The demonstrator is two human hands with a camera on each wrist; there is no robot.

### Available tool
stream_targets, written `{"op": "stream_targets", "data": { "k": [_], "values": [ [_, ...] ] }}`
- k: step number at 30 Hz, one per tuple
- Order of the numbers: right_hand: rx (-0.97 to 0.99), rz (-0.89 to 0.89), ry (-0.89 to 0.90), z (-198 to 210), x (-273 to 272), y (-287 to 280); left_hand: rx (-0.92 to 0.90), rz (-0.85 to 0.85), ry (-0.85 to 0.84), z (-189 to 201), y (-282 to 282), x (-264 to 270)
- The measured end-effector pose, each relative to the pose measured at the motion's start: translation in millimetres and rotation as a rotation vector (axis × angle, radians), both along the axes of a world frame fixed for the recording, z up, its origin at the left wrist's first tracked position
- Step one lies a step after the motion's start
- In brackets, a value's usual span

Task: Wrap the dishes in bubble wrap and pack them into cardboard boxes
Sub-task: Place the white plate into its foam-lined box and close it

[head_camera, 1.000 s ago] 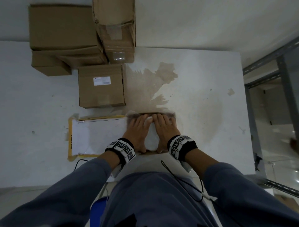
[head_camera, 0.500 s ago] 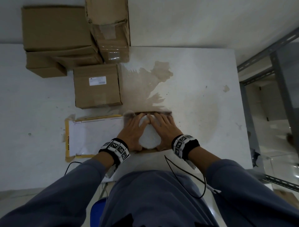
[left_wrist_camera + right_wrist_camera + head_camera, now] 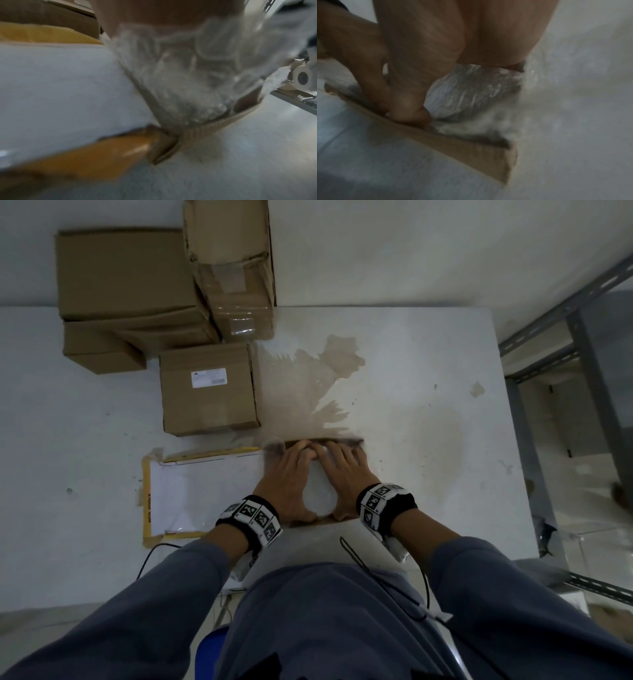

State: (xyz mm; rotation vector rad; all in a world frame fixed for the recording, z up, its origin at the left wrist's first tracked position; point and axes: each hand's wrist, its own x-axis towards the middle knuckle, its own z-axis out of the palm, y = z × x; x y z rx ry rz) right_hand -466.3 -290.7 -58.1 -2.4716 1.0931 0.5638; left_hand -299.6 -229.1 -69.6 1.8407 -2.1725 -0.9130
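Note:
A dish wrapped in bubble wrap (image 3: 318, 498) lies in a shallow open cardboard box (image 3: 352, 442) at the table's near edge. My left hand (image 3: 287, 474) and right hand (image 3: 346, 470) lie side by side on top of it, fingers stretched to the far wall, pressing down. The thumbs curve round its near side. In the left wrist view the crinkled wrap (image 3: 188, 81) fills the box corner (image 3: 214, 127). The right wrist view has my thumb (image 3: 409, 108) tucked between the wrap (image 3: 471, 88) and the box wall (image 3: 471, 151). The dish itself is hidden.
A flat white sheet edged with yellow tape (image 3: 205, 494) lies just left of the box. Closed cardboard boxes stand behind it: a labelled one (image 3: 209, 388), a big one (image 3: 126, 289), a taped one (image 3: 233, 268). A metal rack (image 3: 548, 337) borders the table's right edge.
My hands spread apart over the wrapped dish half a second ago and have now drawn back together, fingertips meeting at the far side. The box has not moved.

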Motion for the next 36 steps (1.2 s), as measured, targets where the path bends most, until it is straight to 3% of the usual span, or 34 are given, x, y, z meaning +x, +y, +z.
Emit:
{"op": "stream_targets", "data": {
  "k": [8,17,19,22,26,32,34,36],
  "values": [
    [0.080,-0.169,-0.308,22.3,3.5,-1.3,0.032,-0.046,-0.160,5.9,-0.5,-11.6],
    [0.061,-0.224,-0.241,19.5,19.1,0.5,0.182,-0.016,-0.208,1.4,-6.2,-14.0],
    [0.095,-0.310,-0.308,24.7,17.1,1.6,0.173,-0.018,-0.200,1.9,-6.8,-12.7],
    [-0.024,-0.391,-0.448,27.7,8.5,7.7,0.158,-0.022,-0.216,5.3,-7.7,-14.8],
    [0.008,-0.511,-0.321,25.4,2.6,6.4,0.212,-0.029,-0.264,15.2,-16.7,-23.4],
    [0.110,-0.504,-0.189,17.4,11.0,8.6,0.202,-0.034,-0.229,18.7,-14.6,-15.7],
    [0.091,-0.492,-0.237,23.0,6.5,8.5,0.140,-0.068,-0.242,15.8,-10.1,-12.8],
    [-0.089,-0.480,-0.341,31.4,-3.1,9.5,0.030,-0.096,-0.254,15.3,-3.3,-11.1]
  ]
}}
